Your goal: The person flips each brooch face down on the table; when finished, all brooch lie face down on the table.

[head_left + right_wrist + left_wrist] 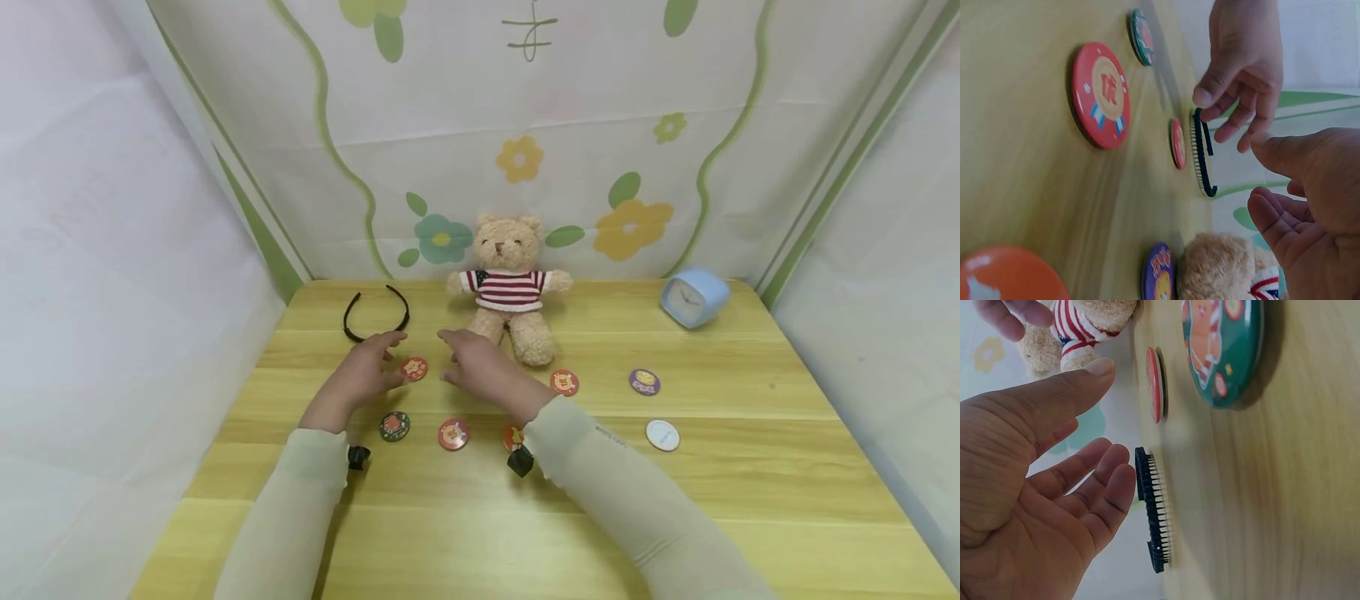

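Left hand [1016,456] and right hand [1329,200] hover relaxed, empty; only wrist views show teeth [1159,515] on the headband [1149,509].

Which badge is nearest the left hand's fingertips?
The red badge seen between the left hand and right hand in the head view; the other visible badges lie farther off.

You hold your left hand [360,372] and right hand [483,368] relaxed above the wooden bench [420,533], with a red star badge [414,369] showing between them. Just beyond your left hand lies a black headband [407,321]. Your right hand partly overlaps the teddy bear [509,287], seated before the floral backdrop [450,100]. Well to your right, a white disc [663,435] lies nearer you than the blue clock [693,298].
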A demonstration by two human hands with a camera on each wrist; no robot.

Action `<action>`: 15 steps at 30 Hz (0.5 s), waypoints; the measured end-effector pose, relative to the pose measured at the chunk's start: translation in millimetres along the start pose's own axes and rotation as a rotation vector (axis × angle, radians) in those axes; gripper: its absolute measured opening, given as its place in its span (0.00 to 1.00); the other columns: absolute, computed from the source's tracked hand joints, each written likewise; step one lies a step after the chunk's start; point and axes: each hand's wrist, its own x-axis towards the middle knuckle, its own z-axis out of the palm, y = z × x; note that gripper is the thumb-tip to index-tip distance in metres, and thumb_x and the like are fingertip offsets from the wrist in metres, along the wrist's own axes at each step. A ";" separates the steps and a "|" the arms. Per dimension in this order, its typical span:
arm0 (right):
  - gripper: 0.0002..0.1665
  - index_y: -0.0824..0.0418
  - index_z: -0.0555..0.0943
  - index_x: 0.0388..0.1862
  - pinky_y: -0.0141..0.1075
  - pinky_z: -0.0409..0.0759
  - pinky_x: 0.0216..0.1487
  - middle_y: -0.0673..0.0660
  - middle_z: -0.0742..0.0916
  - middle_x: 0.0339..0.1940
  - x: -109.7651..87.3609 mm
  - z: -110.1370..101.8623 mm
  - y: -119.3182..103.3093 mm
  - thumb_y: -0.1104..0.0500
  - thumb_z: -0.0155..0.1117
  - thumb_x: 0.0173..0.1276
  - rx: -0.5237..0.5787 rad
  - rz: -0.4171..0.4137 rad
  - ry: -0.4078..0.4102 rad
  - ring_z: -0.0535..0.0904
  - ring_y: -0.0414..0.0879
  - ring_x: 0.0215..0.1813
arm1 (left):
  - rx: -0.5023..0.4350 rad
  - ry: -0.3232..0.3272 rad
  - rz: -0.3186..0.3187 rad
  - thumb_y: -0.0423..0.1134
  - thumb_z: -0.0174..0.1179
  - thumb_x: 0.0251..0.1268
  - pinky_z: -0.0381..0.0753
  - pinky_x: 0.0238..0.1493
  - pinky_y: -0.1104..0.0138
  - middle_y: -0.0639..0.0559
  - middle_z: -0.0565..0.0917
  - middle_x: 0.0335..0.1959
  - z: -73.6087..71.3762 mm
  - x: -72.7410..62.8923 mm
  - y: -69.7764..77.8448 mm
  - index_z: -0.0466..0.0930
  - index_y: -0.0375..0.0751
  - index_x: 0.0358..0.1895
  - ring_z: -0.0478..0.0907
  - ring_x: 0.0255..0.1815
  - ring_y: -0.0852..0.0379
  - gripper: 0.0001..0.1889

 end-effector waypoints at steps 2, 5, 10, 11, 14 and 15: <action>0.43 0.62 0.67 0.86 0.44 0.87 0.61 0.63 0.84 0.71 0.9 6.5 -3.4 0.54 0.73 0.79 -0.011 0.004 0.000 0.88 0.51 0.59 | -0.004 -0.002 0.000 0.36 0.74 0.72 0.83 0.66 0.40 0.37 0.73 0.80 -0.2 0.7 -1.5 0.63 0.43 0.86 0.77 0.73 0.35 0.42; 0.42 0.63 0.68 0.85 0.43 0.87 0.62 0.62 0.85 0.70 2.2 15.5 -8.0 0.54 0.72 0.79 -0.046 0.003 0.000 0.88 0.51 0.59 | -0.004 -0.003 0.001 0.35 0.74 0.72 0.83 0.67 0.40 0.38 0.73 0.80 0.3 1.7 -4.3 0.65 0.42 0.85 0.77 0.73 0.35 0.41; 0.41 0.65 0.68 0.84 0.45 0.81 0.74 0.63 0.83 0.75 4.5 26.1 -13.4 0.54 0.71 0.81 -0.109 0.005 -0.019 0.83 0.55 0.72 | 0.004 -0.010 -0.014 0.34 0.73 0.72 0.82 0.69 0.40 0.39 0.75 0.80 3.0 4.4 -9.6 0.68 0.41 0.83 0.77 0.73 0.35 0.39; 0.40 0.65 0.68 0.84 0.46 0.79 0.77 0.64 0.83 0.76 5.2 27.5 -14.1 0.53 0.70 0.81 -0.119 0.007 -0.022 0.81 0.56 0.74 | 0.008 -0.013 -0.017 0.34 0.73 0.72 0.82 0.69 0.40 0.39 0.75 0.79 3.6 5.0 -10.4 0.68 0.41 0.83 0.77 0.73 0.35 0.38; 0.40 0.64 0.68 0.84 0.46 0.76 0.80 0.64 0.81 0.78 7.4 32.4 -14.8 0.52 0.70 0.81 -0.138 0.020 -0.030 0.78 0.58 0.78 | 0.010 -0.019 -0.022 0.34 0.73 0.72 0.81 0.69 0.40 0.38 0.77 0.78 5.3 6.6 -12.5 0.70 0.42 0.82 0.77 0.73 0.35 0.37; 0.40 0.64 0.69 0.84 0.47 0.75 0.80 0.64 0.82 0.77 8.6 34.2 -14.7 0.52 0.70 0.81 -0.145 0.023 -0.030 0.78 0.58 0.78 | 0.006 -0.020 -0.025 0.33 0.73 0.72 0.81 0.70 0.39 0.37 0.77 0.77 5.7 7.1 -13.1 0.70 0.42 0.82 0.77 0.73 0.35 0.37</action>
